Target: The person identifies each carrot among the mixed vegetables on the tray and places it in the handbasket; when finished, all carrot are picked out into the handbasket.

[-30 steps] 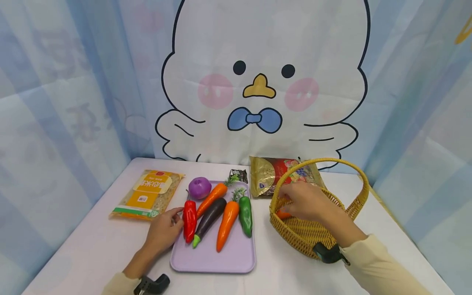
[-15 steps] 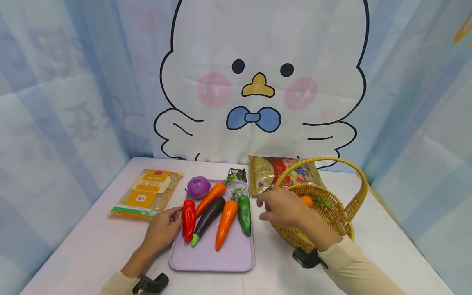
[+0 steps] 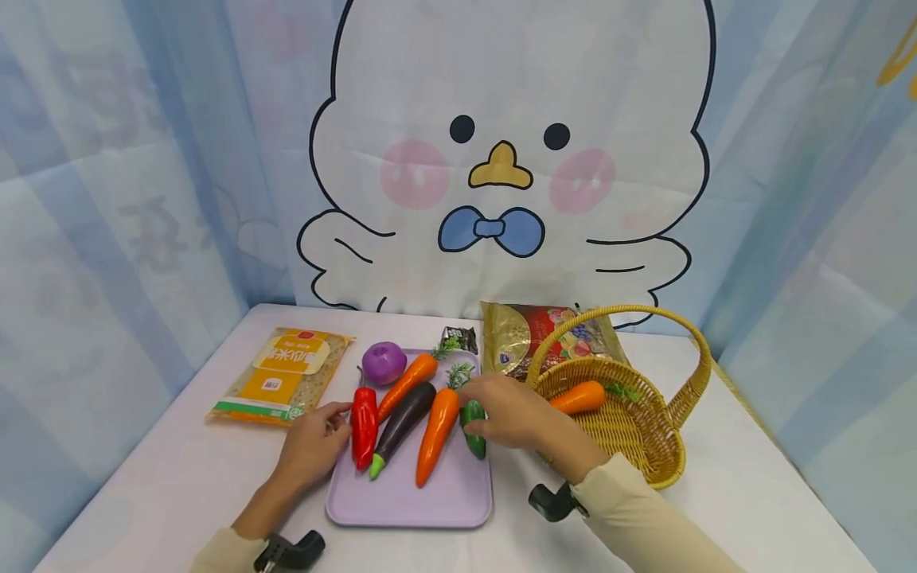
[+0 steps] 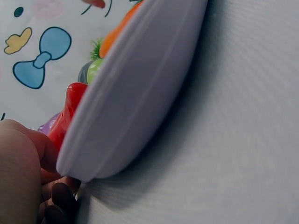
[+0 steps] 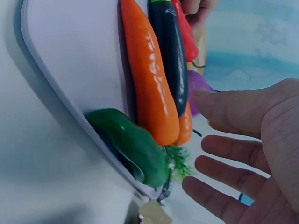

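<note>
My left hand (image 3: pixel 314 446) holds the left rim of a lilac tray (image 3: pixel 408 508), its fingertips close to a red pepper (image 3: pixel 364 428). In the left wrist view, fingers show at the tray's rim and below it. Above the tray's right side, my right hand (image 3: pixel 505 410) hovers over a green pepper (image 3: pixel 474 436). Its thumb and fingers are spread with nothing between them in the right wrist view. Between the two peppers lie an eggplant (image 3: pixel 404 426), a front carrot (image 3: pixel 437 438), a rear carrot (image 3: pixel 410 383) and a purple onion (image 3: pixel 384 363).
A wicker basket (image 3: pixel 623 434) with a tall handle stands right of the tray, with a carrot (image 3: pixel 582 396) inside. Behind are a gold and red packet (image 3: pixel 526 338) and a small black packet (image 3: pixel 459 340). A yellow grain bag (image 3: pixel 282 374) lies at the left.
My right hand has left the basket, letting go of the carrot there, and moved left to the green pepper. My left hand has stayed at the tray.
</note>
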Demonstrator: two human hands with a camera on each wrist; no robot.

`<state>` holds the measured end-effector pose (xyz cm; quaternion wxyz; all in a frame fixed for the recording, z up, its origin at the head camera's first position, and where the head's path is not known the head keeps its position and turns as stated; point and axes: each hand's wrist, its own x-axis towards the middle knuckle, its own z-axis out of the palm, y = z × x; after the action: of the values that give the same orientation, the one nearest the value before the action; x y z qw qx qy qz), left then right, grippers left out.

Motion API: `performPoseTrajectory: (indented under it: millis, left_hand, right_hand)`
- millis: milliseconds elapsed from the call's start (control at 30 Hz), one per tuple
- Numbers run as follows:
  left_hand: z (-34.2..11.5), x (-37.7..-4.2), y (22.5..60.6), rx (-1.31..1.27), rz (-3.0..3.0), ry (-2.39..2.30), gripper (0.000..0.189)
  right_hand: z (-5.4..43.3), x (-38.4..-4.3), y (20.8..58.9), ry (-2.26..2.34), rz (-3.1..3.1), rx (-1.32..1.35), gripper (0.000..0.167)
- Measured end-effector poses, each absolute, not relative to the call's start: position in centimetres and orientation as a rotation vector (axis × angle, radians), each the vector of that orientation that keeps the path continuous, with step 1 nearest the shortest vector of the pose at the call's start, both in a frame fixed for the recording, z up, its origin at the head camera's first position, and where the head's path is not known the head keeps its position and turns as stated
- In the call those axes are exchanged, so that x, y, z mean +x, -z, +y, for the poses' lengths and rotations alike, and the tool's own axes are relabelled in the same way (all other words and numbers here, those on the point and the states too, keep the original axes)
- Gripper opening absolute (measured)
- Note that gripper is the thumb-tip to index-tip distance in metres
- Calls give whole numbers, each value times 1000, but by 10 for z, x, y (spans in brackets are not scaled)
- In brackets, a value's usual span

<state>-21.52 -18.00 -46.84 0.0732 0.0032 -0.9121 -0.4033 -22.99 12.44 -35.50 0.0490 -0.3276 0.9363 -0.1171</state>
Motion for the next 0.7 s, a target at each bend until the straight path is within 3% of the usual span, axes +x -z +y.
performPoseTrajectory:
  millis: [267, 700]
  left_hand:
    - [-181, -216, 469, -1, -2740, 1197, 38]
    - [-179, -215, 468, 11, -2741, 1219, 39]
  right_hand:
    - [109, -234, 369, 318, 2873, -1070, 38]
    - [91, -241, 385, 269, 2840, -1116, 38]
